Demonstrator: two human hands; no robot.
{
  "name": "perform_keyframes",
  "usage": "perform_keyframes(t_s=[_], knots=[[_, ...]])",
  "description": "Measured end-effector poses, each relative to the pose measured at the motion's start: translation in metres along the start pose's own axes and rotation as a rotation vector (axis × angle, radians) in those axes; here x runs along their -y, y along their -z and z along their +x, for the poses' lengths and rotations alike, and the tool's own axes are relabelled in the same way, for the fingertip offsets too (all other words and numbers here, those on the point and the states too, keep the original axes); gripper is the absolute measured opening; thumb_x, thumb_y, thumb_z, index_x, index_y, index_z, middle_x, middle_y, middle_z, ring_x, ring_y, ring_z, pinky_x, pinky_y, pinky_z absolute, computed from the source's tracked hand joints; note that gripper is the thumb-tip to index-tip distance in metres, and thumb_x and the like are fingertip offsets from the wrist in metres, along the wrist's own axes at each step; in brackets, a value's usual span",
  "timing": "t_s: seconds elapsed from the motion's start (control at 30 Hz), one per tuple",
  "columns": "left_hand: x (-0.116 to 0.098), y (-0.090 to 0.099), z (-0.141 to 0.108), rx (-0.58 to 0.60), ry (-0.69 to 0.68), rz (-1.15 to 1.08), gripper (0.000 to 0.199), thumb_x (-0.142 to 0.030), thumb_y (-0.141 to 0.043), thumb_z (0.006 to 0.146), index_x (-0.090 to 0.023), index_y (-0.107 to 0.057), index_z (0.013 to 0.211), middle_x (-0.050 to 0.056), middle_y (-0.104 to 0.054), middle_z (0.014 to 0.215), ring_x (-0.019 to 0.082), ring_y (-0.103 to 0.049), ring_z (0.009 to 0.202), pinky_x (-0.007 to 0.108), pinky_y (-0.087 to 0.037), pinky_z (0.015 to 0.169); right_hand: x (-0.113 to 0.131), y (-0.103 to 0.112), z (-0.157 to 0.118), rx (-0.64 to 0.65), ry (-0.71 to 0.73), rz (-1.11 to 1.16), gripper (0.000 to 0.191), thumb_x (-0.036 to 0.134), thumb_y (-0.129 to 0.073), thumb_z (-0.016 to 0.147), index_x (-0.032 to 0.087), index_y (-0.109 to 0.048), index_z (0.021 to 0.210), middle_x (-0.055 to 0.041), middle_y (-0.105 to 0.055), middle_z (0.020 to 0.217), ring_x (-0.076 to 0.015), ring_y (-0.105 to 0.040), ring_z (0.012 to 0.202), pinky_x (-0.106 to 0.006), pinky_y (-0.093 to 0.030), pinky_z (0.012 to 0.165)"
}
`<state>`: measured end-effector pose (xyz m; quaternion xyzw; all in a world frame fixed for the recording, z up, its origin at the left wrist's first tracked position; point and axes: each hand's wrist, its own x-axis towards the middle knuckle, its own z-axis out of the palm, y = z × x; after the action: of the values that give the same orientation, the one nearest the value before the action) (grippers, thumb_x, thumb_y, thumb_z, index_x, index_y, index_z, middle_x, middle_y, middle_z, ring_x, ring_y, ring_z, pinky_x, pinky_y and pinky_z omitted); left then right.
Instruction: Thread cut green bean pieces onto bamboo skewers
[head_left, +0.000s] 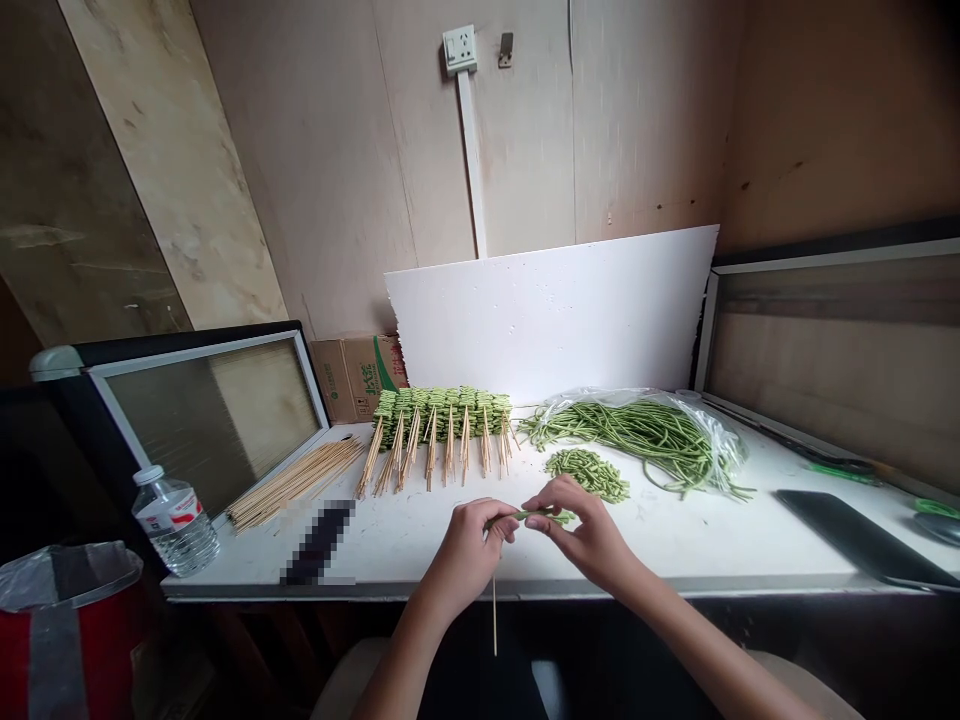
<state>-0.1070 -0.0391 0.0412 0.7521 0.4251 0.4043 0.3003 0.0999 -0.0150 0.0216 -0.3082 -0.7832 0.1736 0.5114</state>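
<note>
My left hand [476, 535] is closed on a thin wooden skewer [495, 620] that hangs down past the table's front edge. Between both hands runs a green bean piece, and my right hand [574, 520] pinches green bean pieces [559, 517] close beside the left fingertips. Just behind the right hand lies a pile of short cut beans [589, 472]. Farther back are long whole beans [645, 435] in a clear plastic bag. Rows of skewered beans [442, 410] are stacked at the back centre, their sticks pointing forward.
Bare skewers [296, 482] lie at the left of the white table [405, 560], near a water bottle [176, 525] and a pixelated dark object [319, 543]. A dark flat device [862, 535] lies right. A cardboard box [352, 375] and white board [555, 310] stand behind.
</note>
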Motion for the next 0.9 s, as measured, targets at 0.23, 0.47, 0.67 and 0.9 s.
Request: perform_keyframes(t_s=[0.23,0.47,0.67,0.9], knots=[[0.000,-0.002,0.000,0.012,-0.039,0.016,0.028,-0.024,-0.055,0.096,-0.017,-0.075,0.079,0.003,-0.067,0.076,0.017,-0.061,0.076,0.026,-0.044,0.070,0.005,-0.006,-0.001,0.015,0.010,0.043,0.026,0.048,-0.067,0.096,0.025,-0.073,0.087,-0.0053,-0.066,0.083,-0.0242,-0.056,0.085,-0.039,-0.044,0.078],[0.011,-0.004,0.002,0.138,-0.030,-0.113,0.024,-0.015,-0.055,0.088,-0.015,-0.075,0.073,0.005,-0.067,0.072,0.017,-0.061,0.073,0.028,-0.047,0.072,0.001,-0.006,-0.001,0.114,-0.050,0.264,0.030,0.053,-0.073,0.090,0.025,-0.074,0.078,-0.0045,-0.065,0.078,-0.0245,-0.058,0.088,-0.039,-0.046,0.085],[0.029,0.009,0.009,0.017,-0.002,-0.157,0.030,-0.034,-0.057,0.096,-0.014,-0.076,0.083,0.004,-0.065,0.070,0.017,-0.059,0.069,0.029,-0.048,0.070,-0.009,0.004,0.003,0.165,-0.137,0.380,0.028,0.051,-0.076,0.088,0.024,-0.078,0.083,-0.0052,-0.068,0.084,-0.0237,-0.063,0.086,-0.039,-0.050,0.083],[0.035,0.018,0.012,-0.143,0.009,-0.053,0.043,-0.047,-0.049,0.102,-0.017,-0.078,0.110,0.008,-0.066,0.092,0.019,-0.061,0.083,0.032,-0.050,0.079,-0.071,0.020,-0.003,0.042,-0.256,-0.173,0.052,0.066,-0.054,0.096,0.023,-0.081,0.105,-0.0115,-0.072,0.090,-0.0300,-0.062,0.091,-0.044,-0.051,0.078]])
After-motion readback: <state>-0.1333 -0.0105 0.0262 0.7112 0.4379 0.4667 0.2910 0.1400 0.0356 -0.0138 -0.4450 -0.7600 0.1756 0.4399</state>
